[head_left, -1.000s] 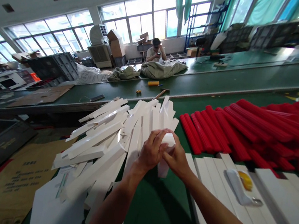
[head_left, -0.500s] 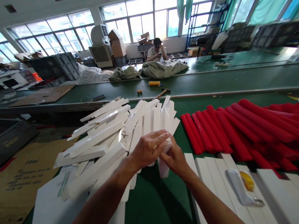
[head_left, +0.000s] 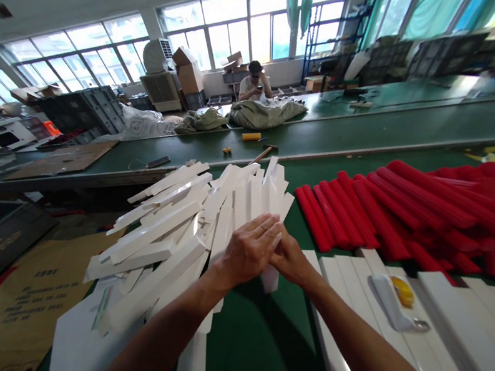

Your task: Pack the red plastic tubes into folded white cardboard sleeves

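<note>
A narrow white box (head_left: 269, 281) stands tilted above the green table, its lower end showing beneath my hands. My right hand (head_left: 291, 258) is closed around its right side. My left hand (head_left: 250, 246) lies over its upper end, fingers pressed together and touching my right hand; both hands hide most of the box. Just to the left is a loose pile of white boxes (head_left: 157, 230), some with flaps sticking up. Ridged red tubes (head_left: 347, 212) are heaped beyond my right hand. White boxes in a row (head_left: 353, 292) lie near my right forearm.
On the row of boxes rests a white tool with a yellow part (head_left: 402, 292). A hammer (head_left: 262, 155) and a yellow object (head_left: 251, 137) lie further back. A brown sack (head_left: 34, 295) and a grey crate (head_left: 5, 240) are at left. Another person (head_left: 256, 82) sits across the tables.
My left hand has shifted slightly and flattened over the upper end of the box, covering more of it. My right hand still grips its side. The view has moved slightly.
</note>
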`<state>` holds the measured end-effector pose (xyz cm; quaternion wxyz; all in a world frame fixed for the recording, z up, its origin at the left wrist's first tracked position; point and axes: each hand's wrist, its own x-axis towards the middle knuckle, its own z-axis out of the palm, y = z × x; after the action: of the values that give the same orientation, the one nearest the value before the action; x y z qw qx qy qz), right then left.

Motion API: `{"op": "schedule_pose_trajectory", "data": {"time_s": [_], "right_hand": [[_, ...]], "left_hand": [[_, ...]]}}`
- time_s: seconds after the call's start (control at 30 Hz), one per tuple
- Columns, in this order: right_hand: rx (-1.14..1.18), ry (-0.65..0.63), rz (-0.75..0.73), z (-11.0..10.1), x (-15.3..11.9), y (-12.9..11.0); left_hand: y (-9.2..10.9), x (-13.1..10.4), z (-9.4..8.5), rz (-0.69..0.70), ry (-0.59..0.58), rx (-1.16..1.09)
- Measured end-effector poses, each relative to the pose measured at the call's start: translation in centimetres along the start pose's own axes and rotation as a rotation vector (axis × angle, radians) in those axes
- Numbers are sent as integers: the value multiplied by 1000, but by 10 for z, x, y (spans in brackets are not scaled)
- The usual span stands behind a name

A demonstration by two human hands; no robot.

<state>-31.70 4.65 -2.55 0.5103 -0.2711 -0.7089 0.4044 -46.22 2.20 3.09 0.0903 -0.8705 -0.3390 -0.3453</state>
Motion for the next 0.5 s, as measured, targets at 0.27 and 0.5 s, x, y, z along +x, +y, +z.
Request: {"op": "schedule_pose_trajectory", "data": {"time_s": [0.27, 0.5], "right_hand": [[-59, -61, -63, -3, 5, -3], [-90, -93, -39, -4, 5, -7]], "left_hand": [[0, 9, -13, 76, -184, 153], [1, 17, -25, 142, -360, 218]]}}
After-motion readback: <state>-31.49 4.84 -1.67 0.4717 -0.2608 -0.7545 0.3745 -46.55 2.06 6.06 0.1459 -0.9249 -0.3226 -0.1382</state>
